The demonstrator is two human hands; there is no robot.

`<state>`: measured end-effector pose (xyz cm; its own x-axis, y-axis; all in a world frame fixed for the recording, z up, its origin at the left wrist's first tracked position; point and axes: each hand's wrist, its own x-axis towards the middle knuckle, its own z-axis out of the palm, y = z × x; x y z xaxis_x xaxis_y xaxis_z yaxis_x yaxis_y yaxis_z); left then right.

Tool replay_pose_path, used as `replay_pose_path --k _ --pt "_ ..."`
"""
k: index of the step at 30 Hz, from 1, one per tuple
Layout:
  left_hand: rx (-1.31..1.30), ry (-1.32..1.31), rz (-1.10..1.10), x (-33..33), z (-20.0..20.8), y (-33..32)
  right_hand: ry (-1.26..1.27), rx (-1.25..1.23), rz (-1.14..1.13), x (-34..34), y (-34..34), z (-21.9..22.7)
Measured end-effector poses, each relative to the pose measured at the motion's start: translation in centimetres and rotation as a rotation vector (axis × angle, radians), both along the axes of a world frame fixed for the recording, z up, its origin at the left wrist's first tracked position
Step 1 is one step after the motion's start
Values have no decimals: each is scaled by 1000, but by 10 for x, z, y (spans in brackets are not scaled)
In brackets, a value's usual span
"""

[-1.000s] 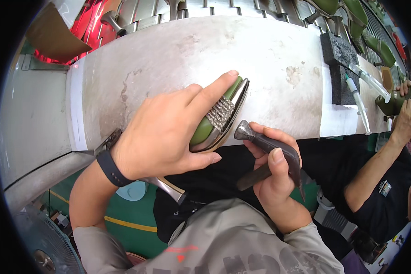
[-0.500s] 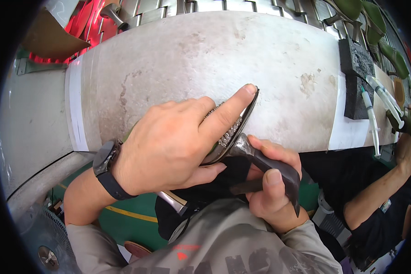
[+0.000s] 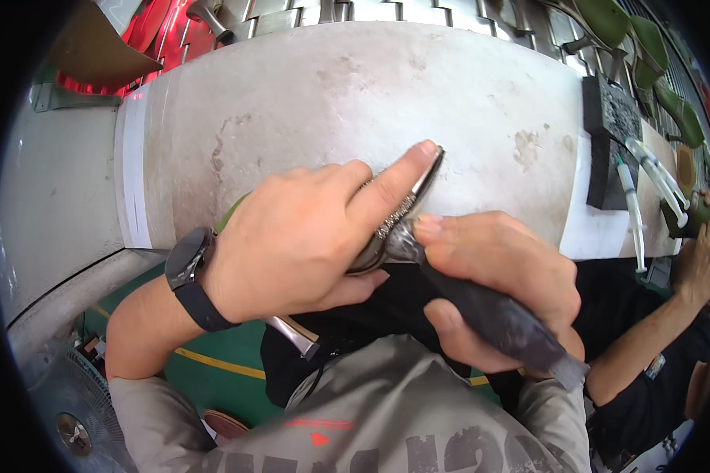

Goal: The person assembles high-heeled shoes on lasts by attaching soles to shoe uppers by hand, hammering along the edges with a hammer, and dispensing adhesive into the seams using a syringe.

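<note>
A high-heeled shoe [image 3: 412, 206] with a sparkling beaded band and dark edge lies tilted at the table's near edge, largely hidden under my left hand [image 3: 296, 236]. That hand grips it, the index finger stretched along to the pointed toe and the thumb below. Its silvery heel [image 3: 296, 337] sticks out beneath my wrist, and a bit of green [image 3: 233, 211] shows behind the hand. My right hand [image 3: 505, 288] is closed around a dark metal hammer [image 3: 489, 315], whose rounded shiny end touches or nearly touches the shoe's edge.
The pale worktable [image 3: 355, 94] has a dark block [image 3: 607, 118] and syringes [image 3: 633, 205] at its right. Green shoes [image 3: 647, 51] stand beyond, by a slatted metal conveyor [image 3: 386, 12]. A co-worker's arm [image 3: 655, 339] is at right, a fan [image 3: 71, 418] lower left.
My right hand has turned over the hammer, its back now facing up, and the hammer lies more outstretched toward the lower right. The shoe has tilted slightly under my left hand.
</note>
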<state>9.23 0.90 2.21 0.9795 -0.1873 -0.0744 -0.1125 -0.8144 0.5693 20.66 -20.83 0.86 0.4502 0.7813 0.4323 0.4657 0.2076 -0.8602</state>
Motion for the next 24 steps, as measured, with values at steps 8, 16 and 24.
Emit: replay_pose_path --k 8,16,24 --pt "-50 40 30 1 1 -1 554 112 -215 -52 -21 -40" --pt "-40 8 1 0 -1 -3 130 -107 64 22 -5 8" --pt "-2 -22 -15 -1 4 -3 380 -156 -207 26 -3 8"
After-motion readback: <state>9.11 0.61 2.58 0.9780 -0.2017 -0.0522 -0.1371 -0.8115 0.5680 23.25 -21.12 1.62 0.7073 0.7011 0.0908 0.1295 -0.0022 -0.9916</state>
